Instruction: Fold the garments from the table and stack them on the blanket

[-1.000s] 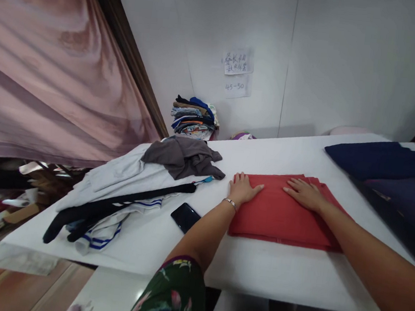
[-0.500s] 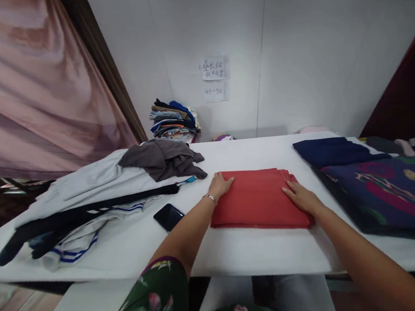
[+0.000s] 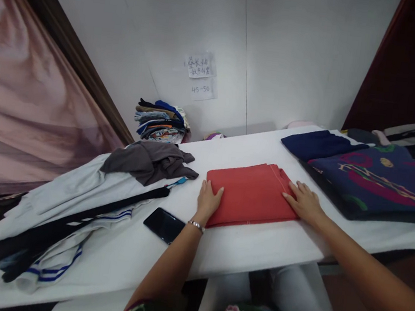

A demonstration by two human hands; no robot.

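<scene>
Red folded cloth garment [image 3: 250, 195], a flat rectangular stack, lies mid-way along the white covered surface [image 3: 238, 151], close to the front edge. Black glossy phone [image 3: 164, 225] is left of it; dark navy cloth garment with a coloured pattern [image 3: 377, 180] is right, apart from the red piece.

Handling, best guess: light to moderate weight, soft, limp, no breakage risk. Cloth looks matt, so probably not slippery, but loose layers can shear if only the top is pulled. Far right corner shows layer edges slightly out of line; likely the weak spot. Best hold: the 2 short sides, fingers under the bottom layer, thumbs on top, so all layers stay together. A pinch at 1 corner would probably let the fold sag.

Pose: left hand [image 3: 209, 200] sits at the left side, fingers pointing away from the person, thumb reaching in over the top face. Right hand [image 3: 305, 204] is at the right side, palm down, fingertips on the edge, thumb angled inward. Both hands are relaxed with digits spread, touching the cloth from opposite sides, no clenched grip. Forearms come in from the near side, right at the flatter angle.
</scene>
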